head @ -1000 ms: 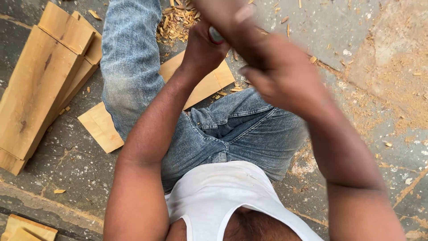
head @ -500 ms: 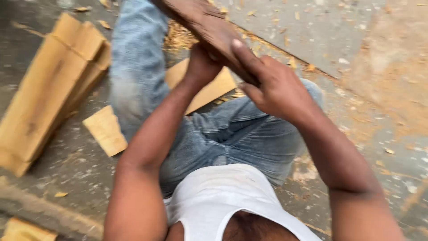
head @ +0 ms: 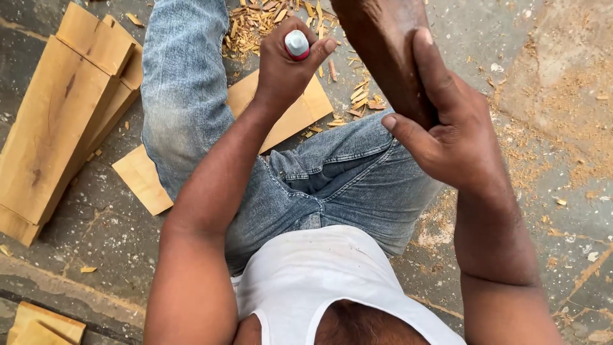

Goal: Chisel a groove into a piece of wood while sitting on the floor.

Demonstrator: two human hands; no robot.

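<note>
One dark wooden block (head: 383, 57): your right hand (head: 456, 137) grips it, raised above your right knee. One small tool with a red-and-white cap (head: 297, 45): your left hand (head: 287, 67) is closed around it. One flat pale board (head: 236, 137) under your legs; one stack of planks (head: 60, 121) on the floor to your left; wood chips (head: 262, 22) scattered ahead.

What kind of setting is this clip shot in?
Probably an informal woodworking spot on a rough stone floor: stacked wood planks, scattered wood chips and sawdust lie around the seated person.
</note>
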